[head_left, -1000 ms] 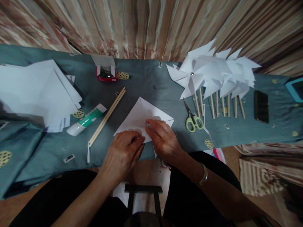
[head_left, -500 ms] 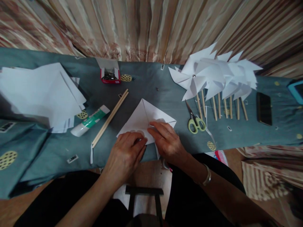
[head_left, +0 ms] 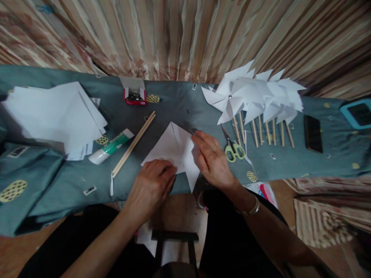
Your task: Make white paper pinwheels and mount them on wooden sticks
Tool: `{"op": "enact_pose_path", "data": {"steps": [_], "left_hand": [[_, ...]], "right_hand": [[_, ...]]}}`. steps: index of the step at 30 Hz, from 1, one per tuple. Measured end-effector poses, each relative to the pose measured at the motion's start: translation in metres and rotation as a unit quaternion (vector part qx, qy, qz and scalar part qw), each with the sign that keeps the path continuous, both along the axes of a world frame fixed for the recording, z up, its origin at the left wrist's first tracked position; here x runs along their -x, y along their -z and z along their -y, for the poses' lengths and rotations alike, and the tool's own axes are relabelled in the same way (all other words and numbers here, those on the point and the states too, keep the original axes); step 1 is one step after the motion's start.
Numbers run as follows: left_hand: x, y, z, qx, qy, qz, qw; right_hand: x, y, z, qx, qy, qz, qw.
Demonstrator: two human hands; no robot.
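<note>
A white paper square, cut with slits, lies near the table's front edge. My left hand is closed on its lower left part, thumb and fingertips pressed together over the paper. At the right side, my right hand has its fingers along the edge and grips the right corner, which is partly hidden beneath them. A pointed paper flap hangs toward the front between the hands. Green-handled scissors lie just right of my right hand. Two wooden sticks rest left of the paper.
White paper pinwheels on sticks lie overlapping at the back right. A phone and a blue-framed device are farther right. On the left are a glue tube, a red box of small metal pieces and stacked paper.
My right hand has moved from the paper's middle to its right edge, and the right corner is now under its fingers. My left hand stays on the lower left part.
</note>
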State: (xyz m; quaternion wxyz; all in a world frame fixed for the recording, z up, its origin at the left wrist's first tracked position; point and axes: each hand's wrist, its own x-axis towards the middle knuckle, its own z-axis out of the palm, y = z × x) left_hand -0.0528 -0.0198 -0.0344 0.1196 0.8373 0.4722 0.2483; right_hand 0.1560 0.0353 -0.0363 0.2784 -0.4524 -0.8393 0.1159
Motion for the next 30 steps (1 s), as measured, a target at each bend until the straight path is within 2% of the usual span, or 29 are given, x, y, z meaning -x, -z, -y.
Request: {"op": "enact_pose_path", "data": {"steps": [6,10,13,16,18,22,26,30], "left_hand": [[0.005,-0.001,0.001,-0.015,0.0,-0.014,1.0],[0.022,-0.002,-0.005,-0.023,-0.04,-0.015,0.999],[0.033,-0.004,-0.009,-0.049,-0.069,-0.015,0.996],[0.033,-0.011,-0.006,-0.094,-0.081,0.011,0.992],[0.024,-0.016,0.001,-0.112,-0.06,0.026,0.992],[0.002,-0.019,0.016,-0.063,0.031,0.012,0.997],[-0.006,-0.012,0.021,-0.035,0.03,-0.037,0.998],[-0.005,-0.009,0.021,-0.045,0.021,-0.049,0.998]], "right_hand": [[-0.008,-0.001,-0.011,0.021,0.033,0.021,0.999],[-0.011,-0.006,-0.004,0.054,0.051,-0.018,0.997],[-0.011,-0.01,0.006,0.101,0.045,-0.045,0.993],[-0.01,-0.011,0.014,0.113,0.03,-0.054,0.992],[-0.009,-0.011,0.017,0.101,0.018,-0.046,0.994],[-0.01,-0.01,0.018,0.066,-0.006,-0.028,0.997],[-0.011,-0.01,0.019,0.065,-0.028,-0.025,0.997],[-0.013,-0.01,0.02,0.078,-0.04,-0.032,0.996]]}}
